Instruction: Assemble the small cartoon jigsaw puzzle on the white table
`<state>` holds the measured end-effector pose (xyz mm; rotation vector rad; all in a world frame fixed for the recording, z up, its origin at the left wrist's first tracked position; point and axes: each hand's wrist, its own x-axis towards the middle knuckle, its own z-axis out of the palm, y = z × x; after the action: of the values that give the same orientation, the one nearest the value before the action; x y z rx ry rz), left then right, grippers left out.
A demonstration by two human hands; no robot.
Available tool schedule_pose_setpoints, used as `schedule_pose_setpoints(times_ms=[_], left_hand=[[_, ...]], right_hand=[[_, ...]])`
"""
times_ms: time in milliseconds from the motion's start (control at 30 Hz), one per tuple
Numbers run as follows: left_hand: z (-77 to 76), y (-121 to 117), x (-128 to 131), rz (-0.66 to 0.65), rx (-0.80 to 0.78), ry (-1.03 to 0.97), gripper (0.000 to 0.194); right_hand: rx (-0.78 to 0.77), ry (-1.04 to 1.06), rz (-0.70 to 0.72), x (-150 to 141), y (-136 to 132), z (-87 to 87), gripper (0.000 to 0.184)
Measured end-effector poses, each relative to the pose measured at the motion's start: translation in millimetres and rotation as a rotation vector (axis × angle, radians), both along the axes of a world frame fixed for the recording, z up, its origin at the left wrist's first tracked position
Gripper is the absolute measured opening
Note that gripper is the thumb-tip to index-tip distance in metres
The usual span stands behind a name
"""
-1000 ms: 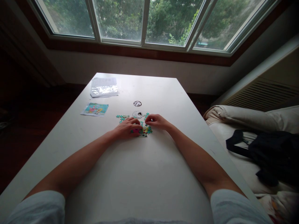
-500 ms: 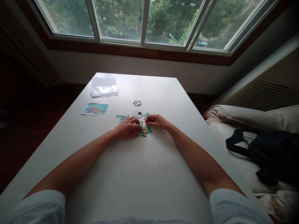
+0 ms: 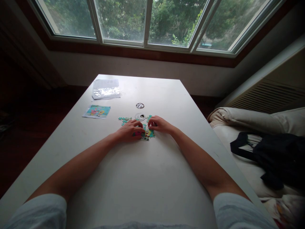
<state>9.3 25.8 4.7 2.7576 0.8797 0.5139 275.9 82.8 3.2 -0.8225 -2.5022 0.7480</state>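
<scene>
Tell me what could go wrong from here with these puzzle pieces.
The left hand lies over part of the puzzle section nearest the person, so a sideways push might shift or separate it.

The right hand has small green pieces right by its fingertips, which it could knock out of place.

Another green cluster lies just beyond the left hand and might get brushed aside.
</scene>
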Motion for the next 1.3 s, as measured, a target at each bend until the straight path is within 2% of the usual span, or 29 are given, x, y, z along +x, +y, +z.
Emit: schedule_pose_setpoints(times_ms=[100,267,367,600,833,933,1067,1300], left_hand=[[0.0,-1,0,-0.006,0.001,-0.007,0.029],[0.2,-1,1,-0.026,-0.003,-0.021,0.03],[1.2,-2,1,-0.039,-0.012,-0.023,0.028],[3.7,-4,2,-0.08,-0.046,-0.033,0.026],[4.8,-5,3,-0.074,-0.063,-0.025,0.028],[5.4,-5,3,-0.072,-0.066,-0.024,0.028],[5.5,-5,3,-0.072,-0.067,-0.025,0.027],[3.3,-4,3,-0.075,-0.064,-0.03,0.027]], right_hand=[[0.006,0.044,-0.052,0,0,-2.1,0.01],[0.053,0.197,-0.398,8,7,-8.6,0.015],[0.083,0.171,-0.49,18,16,-13.4,0.017],[0.122,0.112,-0.488,28,25,-22.7,0.015],[0.237,-0.023,-0.386,18,21,-29.6,0.03],[0.27,-0.083,-0.362,13,18,-27.7,0.029],[0.24,-0.047,-0.347,14,18,-26.8,0.02],[0.237,0.003,-0.414,13,18,-29.5,0.02]])
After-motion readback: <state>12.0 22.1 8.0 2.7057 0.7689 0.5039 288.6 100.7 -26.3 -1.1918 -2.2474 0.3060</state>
